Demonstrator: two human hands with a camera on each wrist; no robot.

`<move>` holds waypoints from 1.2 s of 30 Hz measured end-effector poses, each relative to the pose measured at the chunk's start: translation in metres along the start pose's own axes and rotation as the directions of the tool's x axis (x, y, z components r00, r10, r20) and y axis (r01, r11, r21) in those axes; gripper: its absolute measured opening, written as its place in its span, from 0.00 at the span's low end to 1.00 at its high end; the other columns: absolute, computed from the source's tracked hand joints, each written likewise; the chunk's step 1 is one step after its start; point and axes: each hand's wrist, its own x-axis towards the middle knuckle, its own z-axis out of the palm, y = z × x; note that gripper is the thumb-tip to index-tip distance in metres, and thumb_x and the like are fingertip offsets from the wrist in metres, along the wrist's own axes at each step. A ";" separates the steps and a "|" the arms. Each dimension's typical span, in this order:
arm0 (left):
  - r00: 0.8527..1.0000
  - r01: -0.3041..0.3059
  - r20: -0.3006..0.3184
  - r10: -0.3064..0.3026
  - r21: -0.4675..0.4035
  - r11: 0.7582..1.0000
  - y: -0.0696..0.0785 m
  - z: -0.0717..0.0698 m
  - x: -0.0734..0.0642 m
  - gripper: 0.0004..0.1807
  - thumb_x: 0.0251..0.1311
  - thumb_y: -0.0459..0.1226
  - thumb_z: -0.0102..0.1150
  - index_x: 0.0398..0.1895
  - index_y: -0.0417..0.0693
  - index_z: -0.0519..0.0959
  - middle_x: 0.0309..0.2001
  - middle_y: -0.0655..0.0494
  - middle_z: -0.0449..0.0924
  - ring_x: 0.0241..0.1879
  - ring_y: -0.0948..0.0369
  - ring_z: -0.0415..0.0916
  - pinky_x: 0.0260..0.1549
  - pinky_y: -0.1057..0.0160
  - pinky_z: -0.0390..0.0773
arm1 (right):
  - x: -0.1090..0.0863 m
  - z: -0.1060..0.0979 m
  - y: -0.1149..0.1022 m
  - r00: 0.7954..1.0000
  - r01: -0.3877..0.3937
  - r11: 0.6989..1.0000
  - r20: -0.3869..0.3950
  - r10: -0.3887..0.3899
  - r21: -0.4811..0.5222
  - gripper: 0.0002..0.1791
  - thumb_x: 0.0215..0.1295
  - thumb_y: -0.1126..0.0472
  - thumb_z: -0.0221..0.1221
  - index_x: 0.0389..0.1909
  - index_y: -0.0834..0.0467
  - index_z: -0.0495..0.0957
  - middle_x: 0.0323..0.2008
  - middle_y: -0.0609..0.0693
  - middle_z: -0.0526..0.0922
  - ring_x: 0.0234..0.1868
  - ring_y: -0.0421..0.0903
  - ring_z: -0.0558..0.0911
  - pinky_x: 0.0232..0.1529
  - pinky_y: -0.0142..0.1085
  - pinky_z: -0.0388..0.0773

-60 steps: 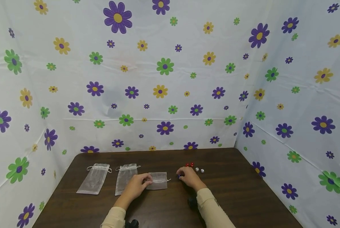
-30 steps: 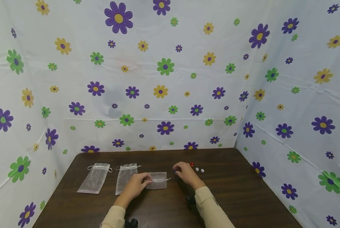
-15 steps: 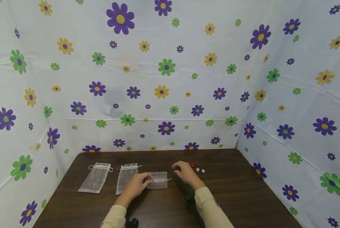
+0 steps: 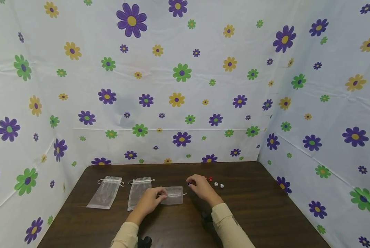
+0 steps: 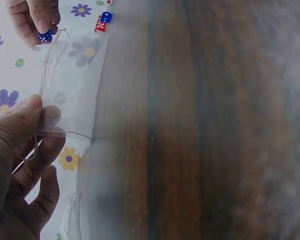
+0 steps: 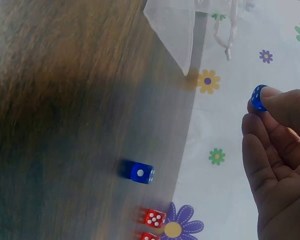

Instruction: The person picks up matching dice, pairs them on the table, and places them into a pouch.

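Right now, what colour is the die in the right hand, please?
The die is blue with white dots, clearest in the right wrist view.

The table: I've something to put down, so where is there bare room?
The table is bare right of the white dice, and front left between the left bag and left sleeve. Crowded: the middle, with the other bags, left hand, right hand and red dice.

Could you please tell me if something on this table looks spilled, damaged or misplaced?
Nothing stands out. Two sheer bags lie flat on the left; the white dice sit together near the right hand, which pinches a blue die. The left hand holds the third bag. No spill or tear shows.
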 end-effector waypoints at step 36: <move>1.000 0.004 0.014 -0.004 0.004 1.000 0.002 -0.002 -0.001 0.04 0.62 0.36 0.69 0.34 0.55 0.83 0.33 0.70 0.84 0.34 0.69 0.80 0.37 0.59 0.80 | 0.003 0.002 -0.014 1.000 0.018 0.999 -0.007 -0.018 -0.030 0.09 0.68 0.69 0.63 0.47 0.61 0.84 0.44 0.52 0.85 0.43 0.47 0.82 0.48 0.44 0.81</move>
